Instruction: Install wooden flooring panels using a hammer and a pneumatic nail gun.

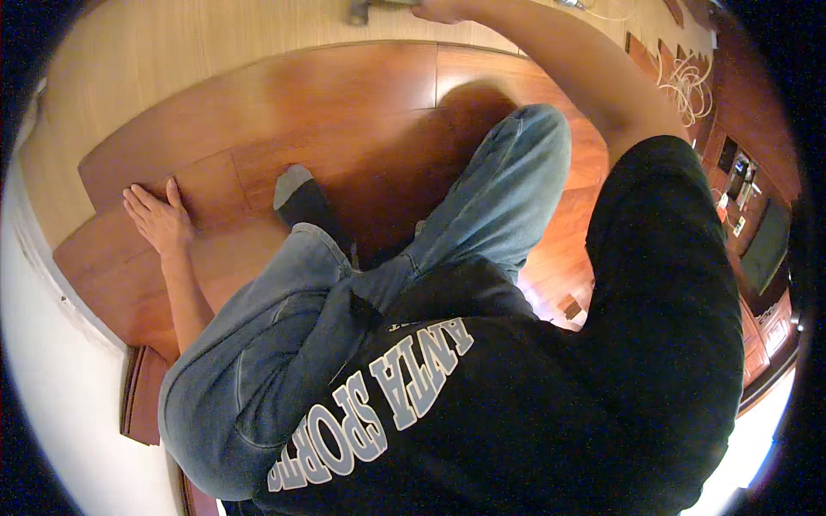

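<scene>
My left hand (pixel 161 215) lies flat with its fingers spread on the reddish-brown wood floorboards (pixel 335 86), near a seam between two planks. At the top edge, my right hand (pixel 440 9) is closed on what looks like a hammer (pixel 361 10). Only part of this tool shows: a blurred dark head, with a short stretch of handle running to the fingers. It is over the pale wood-coloured floor (pixel 189 60), just past the edge of the laid boards. Most of the right hand's fingers are cut off by the picture's edge.
My bent legs in jeans (pixel 508 189) and one dark-socked foot (pixel 301 193) rest on the boards. A white wall (pixel 60 370) runs along the left, with stacked boards (pixel 142 396) beside it. A coil of pale cable (pixel 688 90) and a dark-red cabinet (pixel 757 185) are at right.
</scene>
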